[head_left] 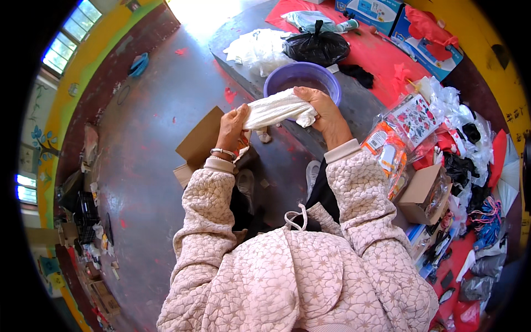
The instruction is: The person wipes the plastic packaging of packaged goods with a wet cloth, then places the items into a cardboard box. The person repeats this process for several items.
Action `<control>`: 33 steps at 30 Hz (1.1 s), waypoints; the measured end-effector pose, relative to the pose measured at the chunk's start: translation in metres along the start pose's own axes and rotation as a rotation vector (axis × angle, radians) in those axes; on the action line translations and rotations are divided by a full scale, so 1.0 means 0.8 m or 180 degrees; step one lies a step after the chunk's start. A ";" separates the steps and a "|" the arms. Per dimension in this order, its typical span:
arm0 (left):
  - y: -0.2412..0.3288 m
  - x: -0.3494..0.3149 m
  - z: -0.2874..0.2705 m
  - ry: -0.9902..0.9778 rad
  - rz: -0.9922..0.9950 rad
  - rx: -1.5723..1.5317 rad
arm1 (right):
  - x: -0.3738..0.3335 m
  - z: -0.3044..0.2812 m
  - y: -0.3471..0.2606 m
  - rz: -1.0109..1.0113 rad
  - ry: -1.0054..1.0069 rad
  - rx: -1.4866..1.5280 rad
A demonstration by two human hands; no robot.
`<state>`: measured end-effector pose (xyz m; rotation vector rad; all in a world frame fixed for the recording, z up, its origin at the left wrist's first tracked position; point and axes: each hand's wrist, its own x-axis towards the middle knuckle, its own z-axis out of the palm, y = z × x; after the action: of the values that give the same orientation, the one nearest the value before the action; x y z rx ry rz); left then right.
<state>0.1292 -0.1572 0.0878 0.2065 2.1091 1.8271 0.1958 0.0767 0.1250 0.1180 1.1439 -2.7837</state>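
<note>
A white cloth (276, 108), bunched lengthwise, stretches between my two hands in front of me. My left hand (232, 126) is closed round its left end. The right end is gripped by my right hand (323, 110), with a folded bit of cloth hanging below the fingers. Just beyond the cloth stands a purple basin (326, 74) on the grey table. The cloth overlaps the basin's near rim in view, and I cannot tell whether they touch. What lies in the basin is partly hidden.
White plastic bags (257, 50) and a black plastic bag (317, 48) lie behind the basin. Blue boxes (371, 14) stand at the back right. Packets, bags and a small cardboard box (425, 193) crowd my right side. An open cardboard box (200, 138) is below my left hand.
</note>
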 end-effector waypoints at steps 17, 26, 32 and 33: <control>-0.018 -0.029 0.031 -0.1452 -0.0930 -0.4245 | 0.050 0.063 0.114 0.1277 -0.0258 0.0118; -0.023 -0.039 0.037 -0.1349 -0.0816 -0.4598 | 0.031 0.097 0.131 -0.1907 0.0949 -0.5671; 0.000 -0.034 0.039 -0.1178 -0.0544 -0.4342 | 0.045 0.072 0.149 -0.2215 0.0876 -0.5541; -0.018 -0.024 0.026 -0.1901 -0.0152 -0.4308 | 0.040 0.079 0.157 -0.1263 0.0429 -0.5260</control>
<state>0.1561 -0.1463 0.0743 0.2730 0.2717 2.3147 0.1813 -0.0594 0.0785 -0.1120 3.1635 -1.1507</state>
